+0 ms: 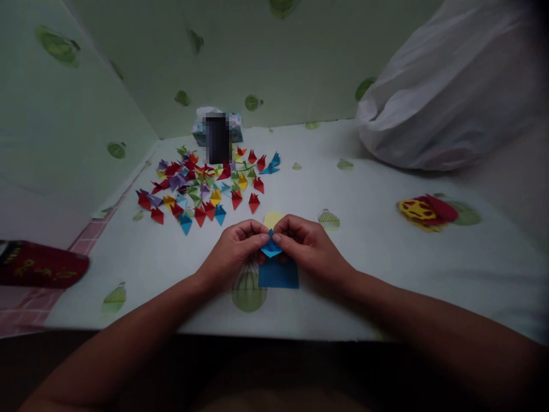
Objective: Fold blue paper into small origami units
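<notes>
A small folded blue origami piece (271,247) is held up between my two hands, just above the table. My left hand (240,245) pinches its left side between thumb and fingers. On the other side, the thumb and fingers of my right hand (306,243) close on it in the same way. Beneath the hands lies a flat square of blue paper (278,274). Some yellow paper (273,218) shows just behind the fingertips, partly hidden by them. To the left, many small folded paper pieces (199,215) in several colours lie in a loose pile.
A tissue box (235,127) stands behind the pile, with a blurred dark upright object (218,140) before it. A large white bag (437,103) fills the back right. Red and yellow cut-out pieces (429,210) lie at right. A dark red object (47,266) is at the left edge.
</notes>
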A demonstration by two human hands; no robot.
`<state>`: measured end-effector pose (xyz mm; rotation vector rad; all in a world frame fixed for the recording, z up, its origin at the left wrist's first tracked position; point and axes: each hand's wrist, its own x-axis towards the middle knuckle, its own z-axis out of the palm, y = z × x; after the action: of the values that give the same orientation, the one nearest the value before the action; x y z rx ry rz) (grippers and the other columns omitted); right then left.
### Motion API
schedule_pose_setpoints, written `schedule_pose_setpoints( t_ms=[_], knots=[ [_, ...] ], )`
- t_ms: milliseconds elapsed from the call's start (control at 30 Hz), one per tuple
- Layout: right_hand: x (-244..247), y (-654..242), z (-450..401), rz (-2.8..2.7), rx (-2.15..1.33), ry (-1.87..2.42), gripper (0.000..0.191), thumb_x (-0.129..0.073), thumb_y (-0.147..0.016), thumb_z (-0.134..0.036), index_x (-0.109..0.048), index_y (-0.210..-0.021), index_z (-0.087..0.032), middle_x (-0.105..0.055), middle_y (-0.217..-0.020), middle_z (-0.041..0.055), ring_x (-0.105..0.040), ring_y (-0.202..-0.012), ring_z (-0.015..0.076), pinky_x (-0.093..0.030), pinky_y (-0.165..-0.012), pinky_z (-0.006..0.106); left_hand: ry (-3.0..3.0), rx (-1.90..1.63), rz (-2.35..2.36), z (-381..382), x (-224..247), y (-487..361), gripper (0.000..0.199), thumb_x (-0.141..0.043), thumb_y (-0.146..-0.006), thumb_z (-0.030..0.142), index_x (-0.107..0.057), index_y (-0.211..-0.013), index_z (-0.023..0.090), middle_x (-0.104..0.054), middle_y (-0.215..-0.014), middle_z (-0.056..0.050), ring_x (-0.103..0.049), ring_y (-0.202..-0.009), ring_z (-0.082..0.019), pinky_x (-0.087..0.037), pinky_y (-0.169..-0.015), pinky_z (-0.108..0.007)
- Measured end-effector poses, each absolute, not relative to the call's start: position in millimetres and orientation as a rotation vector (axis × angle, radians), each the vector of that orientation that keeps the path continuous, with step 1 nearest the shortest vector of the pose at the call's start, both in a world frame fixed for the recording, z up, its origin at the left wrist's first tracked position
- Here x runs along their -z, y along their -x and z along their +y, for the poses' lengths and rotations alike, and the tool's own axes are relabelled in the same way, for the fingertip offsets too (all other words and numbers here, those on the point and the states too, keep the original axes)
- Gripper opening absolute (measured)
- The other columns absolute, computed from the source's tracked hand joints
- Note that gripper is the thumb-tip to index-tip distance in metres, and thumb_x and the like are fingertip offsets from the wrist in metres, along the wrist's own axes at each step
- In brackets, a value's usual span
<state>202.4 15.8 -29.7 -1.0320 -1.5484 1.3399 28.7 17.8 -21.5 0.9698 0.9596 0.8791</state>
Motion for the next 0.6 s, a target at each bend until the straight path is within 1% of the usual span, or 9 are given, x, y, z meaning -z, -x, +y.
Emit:
schedule_pose_setpoints(
  t_ms=[100, 267, 500, 600],
  knots=[
    [28.8, -202.8, 15.7, -1.551, -1.338, 1.036, 0.017, -0.059, -0.085, -0.031, -0.055, -0.076, -0.018, -0.052, -0.065, -0.002, -0.048, -0.058, 0.0119, -0.039, -0.055, 0.027, -0.992, -0.875, 0.971, 17.5, 22.5, -28.0, 0.02, -0.079, -0.075, 0.028, -0.064, -0.079, 0.015, -0.061, -0.064, 0.004, -0.055, -0.054, -0.006, -0.042, -0.05, -0.016],
    [27.9, -203.9, 15.3, -1.567, -1.338, 1.026, 0.016, -0.059, -0.086, -0.03, -0.054, -0.076, -0.018, -0.053, -0.066, -0.0018, -0.048, -0.059, 0.0116, -0.039, -0.055, 0.026, -1.06, -0.868, 0.976, 18.7, 24.9, -26.4, 0.017, -0.076, -0.078, 0.027, -0.064, -0.081, 0.015, -0.062, -0.067, 0.004, -0.055, -0.056, -0.006, -0.043, -0.052, -0.017],
    [25.3, -203.5, 15.6, -1.538, -1.404, 1.008, 0.017, -0.058, -0.087, -0.03, -0.053, -0.075, -0.019, -0.052, -0.065, -0.0028, -0.05, -0.056, 0.011, -0.04, -0.055, 0.027, -1.002, -0.859, 0.98, 20.3, 21.5, -28.5, 0.017, -0.077, -0.075, 0.027, -0.065, -0.079, 0.015, -0.062, -0.066, 0.003, -0.055, -0.055, -0.007, -0.044, -0.051, -0.017],
    [25.3, -202.7, 14.1, -1.554, -1.355, 1.019, 0.016, -0.057, -0.088, -0.03, -0.053, -0.076, -0.019, -0.053, -0.064, -0.0026, -0.05, -0.055, 0.0115, -0.04, -0.055, 0.027, -0.958, -0.856, 0.953, 19.8, 21.4, -28.7, 0.016, -0.077, -0.075, 0.025, -0.066, -0.08, 0.014, -0.062, -0.067, 0.003, -0.055, -0.055, -0.006, -0.043, -0.051, -0.016]
  ],
)
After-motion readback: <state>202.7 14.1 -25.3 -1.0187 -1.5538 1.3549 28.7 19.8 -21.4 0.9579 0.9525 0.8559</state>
